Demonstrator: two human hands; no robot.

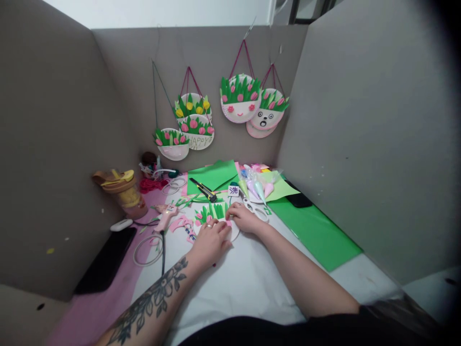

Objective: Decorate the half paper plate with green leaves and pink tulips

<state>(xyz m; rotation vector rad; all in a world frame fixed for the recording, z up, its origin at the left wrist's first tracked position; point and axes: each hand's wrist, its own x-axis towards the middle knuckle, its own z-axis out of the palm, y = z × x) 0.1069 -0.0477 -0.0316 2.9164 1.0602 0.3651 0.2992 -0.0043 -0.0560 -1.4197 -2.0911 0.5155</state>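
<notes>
Two hands over a decorated paper plate
The left hand (212,239) lies unclenched across the near part of the paper plate (235,234), nearer the body than the right; the plate sits directly beneath and just ahead of it, long axis running left to right, green leaves (217,210) pointing away; the right hand (245,217) touches its far right side, fingers curled, any grasp hidden; scissors (256,209) lie just beyond that hand; the box cutter (203,189) lies farther off.

Paper-plate basket (216,218) under both hands, near-center. Box cutter (202,189) just beyond, on green paper (212,175). Glue gun (166,217) left, white scissors (256,210) right.
</notes>
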